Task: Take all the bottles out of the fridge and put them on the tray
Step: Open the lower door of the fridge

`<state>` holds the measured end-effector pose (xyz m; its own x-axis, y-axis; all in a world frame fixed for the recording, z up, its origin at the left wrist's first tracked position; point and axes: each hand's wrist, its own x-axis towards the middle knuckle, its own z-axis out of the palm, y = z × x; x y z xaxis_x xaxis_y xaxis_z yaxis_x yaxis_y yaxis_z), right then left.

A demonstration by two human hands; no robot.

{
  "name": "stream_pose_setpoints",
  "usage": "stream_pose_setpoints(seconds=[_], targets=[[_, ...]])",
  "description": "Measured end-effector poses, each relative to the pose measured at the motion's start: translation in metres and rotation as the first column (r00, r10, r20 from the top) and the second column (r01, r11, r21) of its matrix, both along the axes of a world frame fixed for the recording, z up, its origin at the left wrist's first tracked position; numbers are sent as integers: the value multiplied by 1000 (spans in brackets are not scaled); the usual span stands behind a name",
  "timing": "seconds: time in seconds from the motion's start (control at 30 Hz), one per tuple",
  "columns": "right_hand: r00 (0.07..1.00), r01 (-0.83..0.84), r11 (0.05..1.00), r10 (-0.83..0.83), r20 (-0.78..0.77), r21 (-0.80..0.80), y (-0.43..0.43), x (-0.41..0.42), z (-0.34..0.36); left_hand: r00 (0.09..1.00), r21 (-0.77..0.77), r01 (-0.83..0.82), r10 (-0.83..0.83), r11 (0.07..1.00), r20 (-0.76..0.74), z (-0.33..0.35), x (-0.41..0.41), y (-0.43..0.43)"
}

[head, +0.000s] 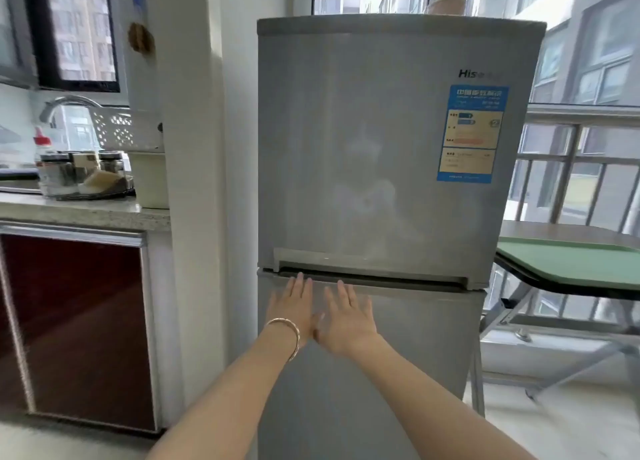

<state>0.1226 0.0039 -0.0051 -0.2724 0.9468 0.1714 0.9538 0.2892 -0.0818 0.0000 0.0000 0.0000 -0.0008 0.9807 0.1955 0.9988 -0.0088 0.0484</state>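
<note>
A silver two-door fridge (pixel 381 148) stands straight ahead with both doors closed, so no bottles show. My left hand (pixel 292 307), with a gold bangle on the wrist, and my right hand (pixel 348 317) are side by side, fingers spread, palms toward the top of the lower door just under the handle groove (pixel 374 275). Both hands hold nothing. A green tray (pixel 581 264) lies on a folding table to the right of the fridge.
To the left, a stone counter (pixel 79 212) over a dark red cabinet carries jars on a round dish, a cup and a white basket. A white pillar separates it from the fridge. Windows and a railing run behind the table on the right.
</note>
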Motion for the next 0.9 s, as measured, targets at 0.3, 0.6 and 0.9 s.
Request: stream_pose_setpoints(seconds=[0.3,0.6,0.9], targets=[[993,13,1000,-12,121,-9,13,12,7,1000,101,8,-9,995,2,3,4,29],[999,-14,987,7,41,163,-1,19,9,998,187,28,-16,982,-63,16,4,13],[989,106,949,-70,-127,299,-23,19,36,967,207,147,-185,967,176,47,12,0]])
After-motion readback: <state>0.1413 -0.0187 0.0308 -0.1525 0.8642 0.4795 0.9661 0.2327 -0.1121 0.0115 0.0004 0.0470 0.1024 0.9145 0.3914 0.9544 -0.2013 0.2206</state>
